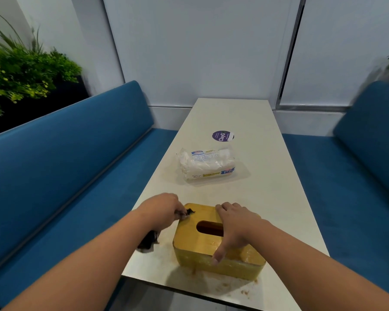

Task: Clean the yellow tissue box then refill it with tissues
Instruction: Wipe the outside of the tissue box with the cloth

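The yellow tissue box (195,241) stands near the front edge of the white table (267,176), with an oval slot in its lid and brown stains on its top and front. My right hand (234,225) lies across the lid, fingers over the far edge and thumb down the near side. My left hand (164,209) grips a dark cloth (148,241) at the box's left far corner; part of the cloth hangs below the wrist. A plastic pack of tissues (208,164) lies on the table beyond the box.
Brown crumbs and smears mark the table in front of the box. A round purple sticker (222,136) sits further back. Blue benches (65,176) run along both sides. Green plants (20,72) stand behind the left bench.
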Demonstrator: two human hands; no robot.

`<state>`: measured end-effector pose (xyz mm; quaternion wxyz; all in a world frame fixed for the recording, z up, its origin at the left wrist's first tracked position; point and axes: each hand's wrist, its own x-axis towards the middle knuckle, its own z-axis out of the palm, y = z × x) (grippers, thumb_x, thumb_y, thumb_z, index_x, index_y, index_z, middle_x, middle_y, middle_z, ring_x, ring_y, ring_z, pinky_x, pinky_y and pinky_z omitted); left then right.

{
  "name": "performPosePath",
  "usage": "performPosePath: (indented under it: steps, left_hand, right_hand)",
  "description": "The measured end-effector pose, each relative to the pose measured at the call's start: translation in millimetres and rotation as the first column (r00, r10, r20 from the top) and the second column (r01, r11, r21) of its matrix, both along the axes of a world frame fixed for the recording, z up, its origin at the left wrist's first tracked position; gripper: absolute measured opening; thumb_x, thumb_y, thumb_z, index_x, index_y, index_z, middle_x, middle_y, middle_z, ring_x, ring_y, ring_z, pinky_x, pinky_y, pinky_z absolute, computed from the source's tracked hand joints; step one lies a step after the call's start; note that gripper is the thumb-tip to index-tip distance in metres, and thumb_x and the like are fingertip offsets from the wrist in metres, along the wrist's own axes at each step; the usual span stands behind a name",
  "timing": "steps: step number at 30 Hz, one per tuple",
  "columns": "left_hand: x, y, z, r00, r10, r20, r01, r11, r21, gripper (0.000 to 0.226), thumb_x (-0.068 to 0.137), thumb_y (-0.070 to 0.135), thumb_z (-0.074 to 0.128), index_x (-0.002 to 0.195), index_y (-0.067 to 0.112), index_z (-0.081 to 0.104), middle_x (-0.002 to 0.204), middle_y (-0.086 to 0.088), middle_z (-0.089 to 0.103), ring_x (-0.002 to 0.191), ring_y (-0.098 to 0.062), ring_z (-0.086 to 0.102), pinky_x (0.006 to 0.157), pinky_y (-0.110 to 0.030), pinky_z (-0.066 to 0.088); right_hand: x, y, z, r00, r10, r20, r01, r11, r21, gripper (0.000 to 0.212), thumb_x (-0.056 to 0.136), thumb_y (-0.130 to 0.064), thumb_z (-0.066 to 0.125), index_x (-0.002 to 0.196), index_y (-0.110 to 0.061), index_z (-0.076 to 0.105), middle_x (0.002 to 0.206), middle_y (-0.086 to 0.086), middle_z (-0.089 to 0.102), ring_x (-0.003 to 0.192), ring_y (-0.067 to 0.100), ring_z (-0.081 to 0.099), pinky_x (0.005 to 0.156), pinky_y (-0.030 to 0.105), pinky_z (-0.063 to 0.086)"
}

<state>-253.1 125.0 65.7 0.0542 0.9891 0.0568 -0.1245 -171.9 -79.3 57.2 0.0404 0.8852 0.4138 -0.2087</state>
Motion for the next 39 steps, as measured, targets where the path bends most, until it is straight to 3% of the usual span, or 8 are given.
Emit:
performPosePath:
  steps: [6, 10, 13, 18, 25, 30, 34, 39]
  left_hand:
    - [40, -31, -5, 0.994, -0.105, 0.028, 0.104, 0.994, 0.045, 0.031, 0.099, 0.029, 0.051, 0.126, 0.036, 0.063, 0.103, 0.003, 0.054, 0.096, -0.021, 0.055, 0.084, -0.037, 0.051]
    - [41, -13, -7, 1.0, 0.003, 0.009, -0.004, 0.995, 0.099, 0.032, 0.098, 0.026, 0.054, 0.128, 0.033, 0.063, 0.105, 0.003, 0.056, 0.098, -0.02, 0.057, 0.088, -0.034, 0.052]
    - [42, -30, -9, 0.998, -0.029, 0.049, 0.024, 0.996, 0.089, 0.033, 0.097, 0.022, 0.054, 0.126, 0.034, 0.063, 0.098, 0.004, 0.05, 0.097, -0.021, 0.058, 0.083, -0.033, 0.052]
    - [44, -32, -4, 0.999, 0.044, 0.019, -0.045, 0.997, 0.069, 0.029, 0.097, 0.025, 0.053, 0.123, 0.028, 0.066, 0.111, 0.001, 0.065, 0.098, -0.02, 0.061, 0.086, -0.034, 0.053]
    - [55, -66, -6, 0.998, -0.065, 0.027, 0.064, 0.997, 0.048, 0.037, 0.095, 0.015, 0.055, 0.129, 0.029, 0.062, 0.117, -0.001, 0.06, 0.105, -0.023, 0.058, 0.088, -0.034, 0.051]
    - [52, -42, -7, 0.999, 0.015, 0.034, -0.017, 0.997, 0.073, 0.034, 0.096, 0.019, 0.055, 0.126, 0.031, 0.064, 0.113, 0.001, 0.061, 0.101, -0.021, 0.059, 0.088, -0.032, 0.052]
    - [51, -65, -13, 0.991, -0.095, 0.095, 0.091, 0.995, 0.044, 0.036, 0.096, 0.018, 0.054, 0.128, 0.032, 0.062, 0.111, 0.0, 0.055, 0.102, -0.022, 0.056, 0.087, -0.034, 0.05]
    - [51, -45, -9, 0.998, -0.013, 0.069, 0.008, 0.997, 0.074, 0.035, 0.096, 0.019, 0.053, 0.128, 0.031, 0.063, 0.112, 0.001, 0.058, 0.101, -0.022, 0.058, 0.09, -0.035, 0.052]
  right_hand:
    - [1, 0, -3, 1.0, 0.009, 0.026, -0.009, 1.0, -0.005, 0.14, 0.045, -0.078, 0.076, 0.153, -0.017, 0.013, 0.154, 0.001, 0.026, 0.136, 0.025, 0.029, 0.112, 0.042, 0.032]
    - [1, -1, -2, 1.0, 0.017, 0.026, -0.017, 1.0, 0.003, 0.14, 0.046, -0.079, 0.075, 0.154, -0.018, 0.009, 0.156, 0.001, 0.022, 0.139, 0.025, 0.026, 0.112, 0.044, 0.03]
    - [2, -3, -3, 1.0, 0.02, 0.013, -0.02, 0.999, 0.029, 0.14, 0.046, -0.079, 0.075, 0.154, -0.018, 0.009, 0.156, 0.001, 0.022, 0.139, 0.026, 0.026, 0.114, 0.043, 0.028]
    - [12, -22, 2, 0.999, 0.009, -0.037, -0.01, 1.0, -0.006, 0.142, 0.051, -0.077, 0.076, 0.155, -0.018, -0.001, 0.163, -0.001, 0.003, 0.148, 0.026, 0.007, 0.12, 0.047, 0.013]
    - [11, -28, 1, 1.0, -0.016, -0.017, 0.016, 0.999, -0.032, 0.142, 0.047, -0.071, 0.082, 0.155, -0.02, 0.006, 0.159, 0.0, 0.017, 0.142, 0.026, 0.023, 0.116, 0.044, 0.026]
    - [10, -29, 2, 1.0, -0.014, -0.018, 0.013, 0.999, -0.038, 0.139, 0.051, -0.069, 0.082, 0.155, -0.019, 0.004, 0.16, 0.0, 0.015, 0.142, 0.026, 0.021, 0.116, 0.044, 0.025]
    - [10, -28, 2, 1.0, -0.012, -0.006, 0.012, 0.999, -0.04, 0.139, 0.049, -0.069, 0.082, 0.155, -0.018, 0.007, 0.157, 0.001, 0.021, 0.139, 0.026, 0.026, 0.115, 0.044, 0.029]
    - [11, -29, 1, 1.0, -0.012, -0.018, 0.011, 0.999, -0.032, 0.14, 0.05, -0.07, 0.082, 0.155, -0.019, 0.004, 0.159, 0.001, 0.017, 0.141, 0.026, 0.023, 0.116, 0.045, 0.027]
